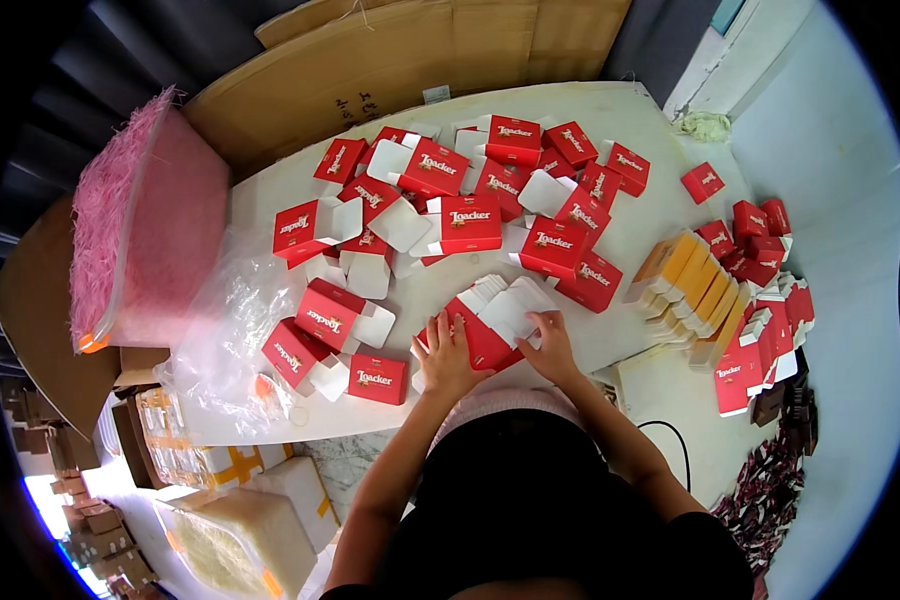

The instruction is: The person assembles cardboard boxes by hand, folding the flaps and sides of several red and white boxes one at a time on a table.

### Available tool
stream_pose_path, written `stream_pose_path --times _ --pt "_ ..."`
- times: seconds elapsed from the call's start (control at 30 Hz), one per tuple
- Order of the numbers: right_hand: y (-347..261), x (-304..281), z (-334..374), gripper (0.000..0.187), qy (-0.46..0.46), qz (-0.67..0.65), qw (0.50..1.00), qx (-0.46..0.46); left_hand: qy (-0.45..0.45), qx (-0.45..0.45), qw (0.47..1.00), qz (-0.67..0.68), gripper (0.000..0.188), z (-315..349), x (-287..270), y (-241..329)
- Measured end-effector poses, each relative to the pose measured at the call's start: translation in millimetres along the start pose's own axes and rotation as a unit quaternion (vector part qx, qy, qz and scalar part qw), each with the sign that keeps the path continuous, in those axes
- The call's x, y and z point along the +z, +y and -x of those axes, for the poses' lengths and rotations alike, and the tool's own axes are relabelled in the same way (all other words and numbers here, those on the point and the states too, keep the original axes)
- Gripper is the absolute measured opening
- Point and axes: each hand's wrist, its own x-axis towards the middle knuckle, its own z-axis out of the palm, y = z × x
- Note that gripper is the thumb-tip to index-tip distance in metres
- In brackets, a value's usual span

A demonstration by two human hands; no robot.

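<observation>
Flattened red cartons with white flaps (482, 340) lie in a fanned stack at the table's near edge, in front of my body. My left hand (450, 358) rests across the left part of this stack, its fingers spread over the red face. At the right side, my right hand (550, 350) has bent fingers at the edge of a white flap (515, 308) and grips it. Just beyond the hands, many erected red cartons (470, 223) lie about, several with white flaps standing out. Another red carton (377, 379) sits left of my left hand.
A pink bin of shredded paper (170, 230) stands at the left, by crumpled clear plastic (235, 345). Yellow-and-clear trays (695, 290) and more red cartons (735, 375) are at the right. A brown cardboard sheet (390, 75) borders the table's far side.
</observation>
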Motion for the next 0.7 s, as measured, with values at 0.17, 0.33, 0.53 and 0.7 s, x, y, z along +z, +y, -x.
stream_pose_path --times 0.17,0.33,0.53,0.7 --pt "-25 -15 -13 0.039 0.002 -0.074 0.995 0.073 0.021 -0.003 1.000 0.011 0.120 -2 6 -1" --pt "-32 -21 -18 0.041 0.044 0.003 0.999 -0.015 0.044 -0.032 0.998 0.015 0.124 2 -2 -4" --pt "-47 -7 -14 0.046 -0.004 0.029 0.999 -0.046 0.182 0.020 0.983 -0.001 0.123 11 2 1" --pt "-42 -5 -20 0.028 -0.108 -0.047 0.992 0.039 0.201 0.026 0.979 0.011 0.123 15 2 1"
